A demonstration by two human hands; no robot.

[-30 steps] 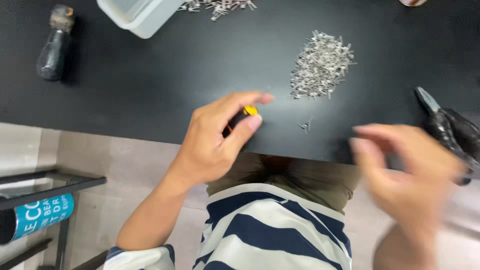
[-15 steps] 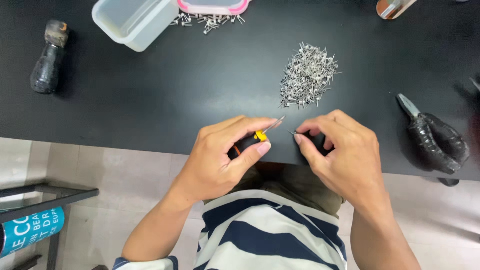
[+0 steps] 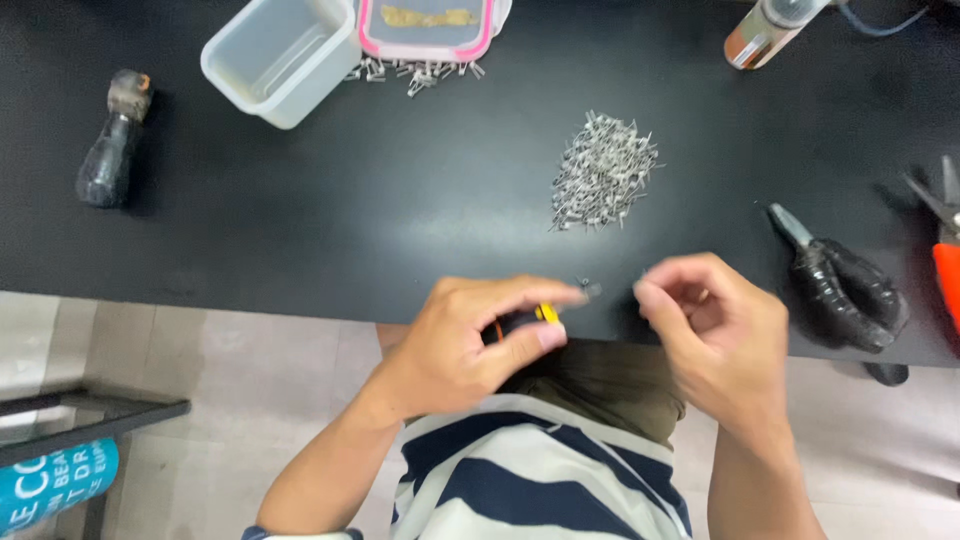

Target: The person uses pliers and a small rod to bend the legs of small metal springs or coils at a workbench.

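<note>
My left hand (image 3: 470, 335) grips a small black tool with a yellow-orange band (image 3: 520, 320) at the near edge of the black table (image 3: 300, 220); its metal tip points right. My right hand (image 3: 715, 330) is a short way right of that tip, fingers pinched together; it is blurred, and I cannot tell whether a small metal part is between the fingertips. A heap of several small silver metal parts (image 3: 602, 172) lies on the table beyond both hands.
An open clear plastic box (image 3: 283, 58) and a pink-rimmed lid (image 3: 428, 22) sit at the far edge, with loose metal parts between them. A dark taped handle (image 3: 110, 150) lies far left. Black-wrapped pliers (image 3: 840, 285), an orange-handled tool (image 3: 945, 260) and a bottle (image 3: 765, 30) are right.
My right hand swung in from the right to meet the tool tip, and now has drawn slightly away from it. The left hand kept its grip on the tool.
</note>
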